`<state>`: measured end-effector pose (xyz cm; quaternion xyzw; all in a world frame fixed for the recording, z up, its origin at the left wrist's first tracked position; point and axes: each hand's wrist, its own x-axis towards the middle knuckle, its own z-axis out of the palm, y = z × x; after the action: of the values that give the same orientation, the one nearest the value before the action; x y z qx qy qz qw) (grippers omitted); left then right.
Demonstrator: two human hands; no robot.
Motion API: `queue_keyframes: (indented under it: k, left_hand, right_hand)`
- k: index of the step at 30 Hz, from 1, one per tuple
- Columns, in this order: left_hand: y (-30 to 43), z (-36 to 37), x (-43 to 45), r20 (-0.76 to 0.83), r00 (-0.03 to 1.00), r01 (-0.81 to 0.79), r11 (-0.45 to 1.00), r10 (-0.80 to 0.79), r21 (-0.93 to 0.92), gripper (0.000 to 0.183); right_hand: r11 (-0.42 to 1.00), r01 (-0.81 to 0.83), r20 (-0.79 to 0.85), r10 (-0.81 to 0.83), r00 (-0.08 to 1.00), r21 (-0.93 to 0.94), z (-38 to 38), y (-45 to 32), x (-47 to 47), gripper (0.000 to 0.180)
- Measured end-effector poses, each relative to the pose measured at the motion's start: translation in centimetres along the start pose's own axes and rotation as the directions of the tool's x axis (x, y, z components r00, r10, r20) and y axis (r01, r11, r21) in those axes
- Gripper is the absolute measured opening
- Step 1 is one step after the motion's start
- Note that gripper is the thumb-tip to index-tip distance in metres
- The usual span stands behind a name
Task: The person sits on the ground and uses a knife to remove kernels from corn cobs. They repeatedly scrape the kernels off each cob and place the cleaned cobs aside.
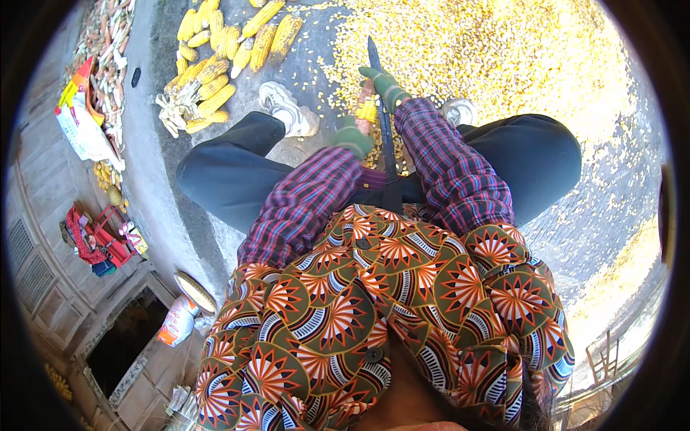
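Note:
Both hands wear green gloves with pale stripes. A partly shelled corn cob (367, 110) lies between them, tilted, with yellow kernels left around its middle and bare cob at its ends. My left hand (353, 137) grips the lower end of the cob. At the upper end, my right hand (384, 86) holds the cob with its fingers, beside a long dark metal bar (386, 126) with a pointed tip. The bar runs from between my thighs away from me, under or against the right hand; the exact contact is hidden.
Whole corn cobs (215, 81) lie at the upper left. Loose kernels (485, 48) cover the ground ahead and to the right. Bare cobs (110, 48) are piled at the far left, near a printed sack (83, 124). A red chair (116, 245) stands by the wall.

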<state>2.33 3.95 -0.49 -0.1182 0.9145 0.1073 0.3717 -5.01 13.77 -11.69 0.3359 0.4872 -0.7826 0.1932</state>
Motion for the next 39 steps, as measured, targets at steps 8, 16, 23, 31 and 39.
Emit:
queue_keyframes:
  k: [8, 16, 23, 31, 39]
  left_hand:
    - [-1.7, -2.4, -2.7, 0.565, 0.802, 0.496, 0.311, 0.194, -0.811, 0.01]
    - [-2.6, -2.6, -1.8, -0.019, 0.993, -0.114, 0.992, 0.115, 0.053, 0.053]
    - [-1.1, -1.1, -1.7, 0.187, 0.982, -0.018, 0.996, 0.036, -0.093, 0.037]
    - [-5.5, -2.3, -1.3, 0.609, 0.712, 0.49, 0.375, 0.349, -0.787, 0.013]
    - [-5.4, -1.6, 0.1, 0.562, 0.803, 0.503, 0.28, 0.199, -0.818, 0.018]
  right_hand:
    - [0.968, 0.064, -0.115, -0.094, 0.989, -0.244, 1.2, -1.5, -2.4, 0.042]
    - [0.99, -0.107, 0.004, 0.108, 0.994, -0.092, 0.7, -1.9, -2.0, 0.047]
    - [0.911, -0.017, -0.144, -0.047, 0.988, -0.411, -0.3, -0.8, -0.6, 0.041]
    - [0.988, -0.087, -0.019, 0.085, 0.996, -0.126, 0.6, -1.8, -2.3, 0.032]
    - [0.987, -0.157, 0.082, 0.153, 0.985, 0.044, 0.8, -3.5, -4.4, 0.024]
